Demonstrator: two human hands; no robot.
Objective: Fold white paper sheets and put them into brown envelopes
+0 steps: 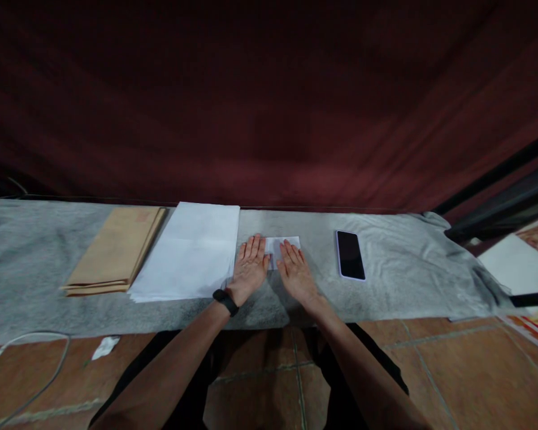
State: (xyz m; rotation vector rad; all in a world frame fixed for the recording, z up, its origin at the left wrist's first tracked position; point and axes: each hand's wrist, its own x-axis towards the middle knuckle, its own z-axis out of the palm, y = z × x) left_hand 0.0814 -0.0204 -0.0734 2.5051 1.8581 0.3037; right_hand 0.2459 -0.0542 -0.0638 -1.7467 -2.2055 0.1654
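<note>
Status: sm. paper [274, 245] lies flat on grey cloth [318, 233], between & partly under both hands; L hand [251, 263] = palm down, fingers straight & close tog., laid over the paper's L end; R hand [295, 272] = same posture, fingers over the R part; neither hand pinches anything; contact pressure can't be told.

Progress (est.): paper is out & positioned; flattening/smoothing appears to be the step in hand; whether it's complete can't be told, since hands hide much of the surface; no finished pc. identifiable; remaining qty. can't be told from this view.

Adjacent: white sheet stack [188, 251] just beside L hand, not held; brown folded paper [112, 251] farther L, likewise not held; phone [351, 255] to the R, well apart from R hand.
</note>
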